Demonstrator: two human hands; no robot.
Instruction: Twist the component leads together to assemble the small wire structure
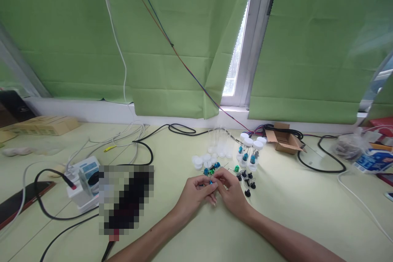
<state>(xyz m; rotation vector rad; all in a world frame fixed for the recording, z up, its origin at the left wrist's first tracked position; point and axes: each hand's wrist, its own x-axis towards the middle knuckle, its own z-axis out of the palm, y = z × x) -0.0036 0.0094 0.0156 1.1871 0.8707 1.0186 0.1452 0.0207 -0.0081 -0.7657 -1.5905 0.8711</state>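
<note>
My left hand (196,191) is closed in a pinch on a small blue part (211,182), which shows between the fingertips. Right beside it, my right hand (231,191) has its thumb and fingers closed at the same small part; the fingers hide most of it. Just beyond the hands lie loose blue pieces (217,165) and a green piece (236,168) with thin metal stems. Several black knob-like pieces (247,193) are scattered by my right hand. White round caps (197,162) sit behind the left hand.
Clear tubes (219,141) stand behind the caps. White-capped tubes (253,157) hold blue pieces. Further right are an open cardboard box (284,141) and a plastic bag (350,145). A power strip (81,190) and black cables (150,151) occupy the left, near a pixelated dark object (127,200).
</note>
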